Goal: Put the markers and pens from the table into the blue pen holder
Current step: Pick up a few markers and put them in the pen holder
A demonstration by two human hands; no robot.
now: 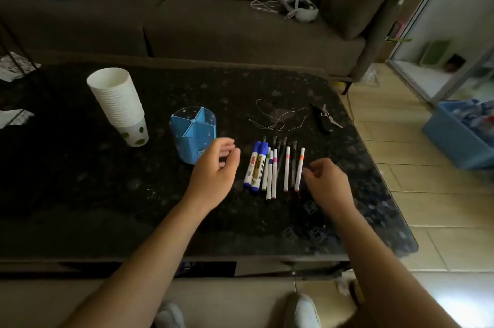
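Observation:
A blue pen holder (191, 130) with several compartments stands upright on the dark table (80, 180); nothing shows inside it. Right of it lies a row of markers and pens: two thick blue markers (255, 167), several thin white pens (271, 175) with coloured bands, and dark pens (280, 151) among them. My left hand (216, 170) hovers between the holder and the markers, fingers apart, holding nothing. My right hand (327, 180) is just right of the outermost white pen (300, 170), fingers loosely curled, empty.
A stack of white paper cups (117, 105) stands left of the holder. A thin cord (278, 116) and a dark tool with keys (322, 117) lie behind the pens. A sofa (213, 20) runs behind the table; a blue bin (459, 140) sits on the floor at right.

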